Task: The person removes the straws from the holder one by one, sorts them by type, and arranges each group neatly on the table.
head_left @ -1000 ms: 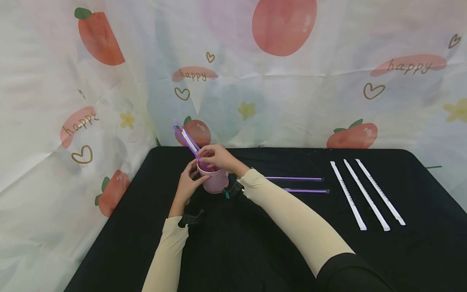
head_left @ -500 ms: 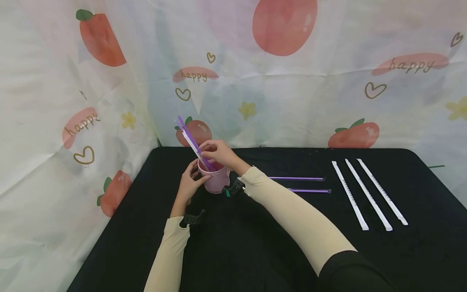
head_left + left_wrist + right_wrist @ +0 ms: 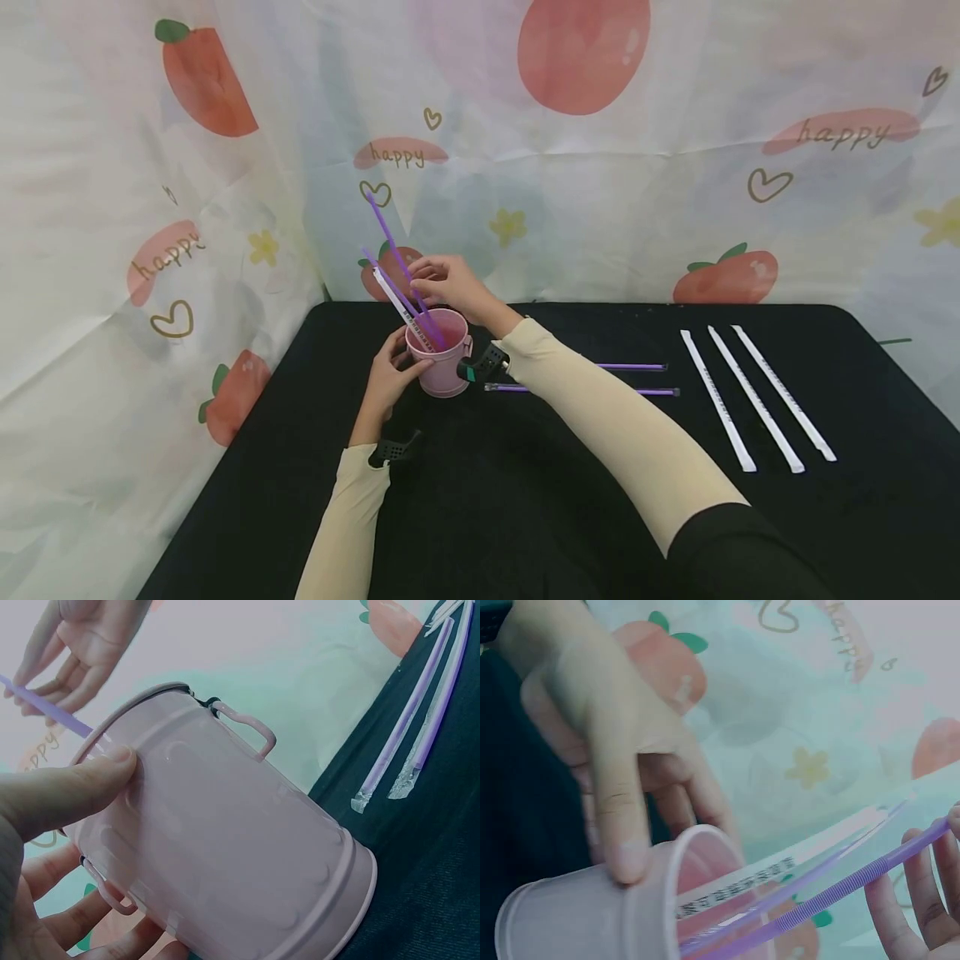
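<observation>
A small pink pail [image 3: 444,371] with side handles stands near the table's back left. My left hand [image 3: 390,379] grips its left side, thumb pressed on the outer wall in the left wrist view. Above the rim, my right hand [image 3: 453,287] pinches a purple bendy straw [image 3: 840,886], which leans up to the left with its lower end inside the pail. Beside it, a second purple straw [image 3: 378,265] and a white paper-wrapped straw [image 3: 757,874] with dark print lean in the pail. The straws' bottom ends are hidden by the pail wall.
Two purple straws [image 3: 656,392] in clear wrappers lie on the black tablecloth [image 3: 480,508], partly behind the right sleeve. Further right lie three white paper-wrapped straws [image 3: 757,400]. A fruit-printed curtain [image 3: 600,208] hangs behind the table.
My right hand has risen from the pail's mouth, drawing one purple straw higher than the other straws. My left hand has stayed on the pail.
</observation>
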Action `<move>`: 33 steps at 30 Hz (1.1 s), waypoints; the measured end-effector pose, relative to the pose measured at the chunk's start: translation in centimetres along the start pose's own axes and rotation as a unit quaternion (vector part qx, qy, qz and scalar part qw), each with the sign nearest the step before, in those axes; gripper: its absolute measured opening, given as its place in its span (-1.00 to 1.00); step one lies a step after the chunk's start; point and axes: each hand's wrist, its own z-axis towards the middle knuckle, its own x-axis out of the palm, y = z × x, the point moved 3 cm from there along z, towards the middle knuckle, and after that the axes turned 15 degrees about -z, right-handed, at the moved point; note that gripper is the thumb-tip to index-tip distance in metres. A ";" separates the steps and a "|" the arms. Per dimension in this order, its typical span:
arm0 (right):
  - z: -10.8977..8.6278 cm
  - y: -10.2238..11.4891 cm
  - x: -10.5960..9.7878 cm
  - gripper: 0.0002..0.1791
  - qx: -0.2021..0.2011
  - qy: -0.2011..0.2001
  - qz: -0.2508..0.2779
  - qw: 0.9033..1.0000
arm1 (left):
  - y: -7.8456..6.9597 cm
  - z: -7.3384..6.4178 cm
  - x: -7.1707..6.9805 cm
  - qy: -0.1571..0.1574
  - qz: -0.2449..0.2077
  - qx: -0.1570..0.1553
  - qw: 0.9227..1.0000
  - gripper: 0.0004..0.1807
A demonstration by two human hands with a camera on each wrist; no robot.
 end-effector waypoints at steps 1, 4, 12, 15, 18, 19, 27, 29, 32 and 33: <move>0.1 0.3 -0.2 -0.71 0.000 -0.002 0.000 1.000 | 0.3 0.1 -0.1 -0.001 0.000 0.005 1.000 -0.24; 0.3 1.0 -0.9 -0.71 0.000 -0.007 -0.003 1.000 | 0.6 0.3 -0.1 -0.003 -0.010 0.004 1.000 -0.24; 0.3 2.8 -3.6 -0.77 -0.011 -0.022 -0.028 0.999 | -1.8 -0.8 0.7 0.003 -0.008 0.005 1.000 -0.24; 0.2 3.2 -4.8 -0.76 -0.007 -0.021 -0.036 0.999 | -1.4 -0.6 0.5 0.002 -0.011 0.003 1.000 -0.24; -0.1 3.3 -6.0 -0.76 -0.002 -0.021 -0.054 0.998 | -0.6 -0.2 0.2 0.001 -0.013 0.001 1.000 -0.23; -0.2 3.3 -6.5 -0.77 -0.002 -0.022 -0.062 0.998 | -0.2 -0.1 0.1 0.000 -0.013 0.000 1.000 -0.23; -1.3 2.1 -10.0 -0.78 0.005 0.000 -0.136 0.991 | 0.7 0.3 -0.1 -0.011 0.000 0.015 1.000 -0.24; -1.7 1.6 -10.8 -0.76 0.012 0.011 -0.154 0.988 | 0.7 0.3 -0.1 -0.010 -0.001 0.017 1.000 -0.24; -2.4 0.7 -12.1 -0.75 0.023 0.030 -0.190 0.981 | 0.6 0.3 -0.1 -0.009 -0.003 0.018 1.000 -0.23; -2.7 0.4 -12.5 -0.75 0.027 0.037 -0.202 0.978 | 0.6 0.4 -0.1 -0.008 -0.004 0.018 1.000 -0.23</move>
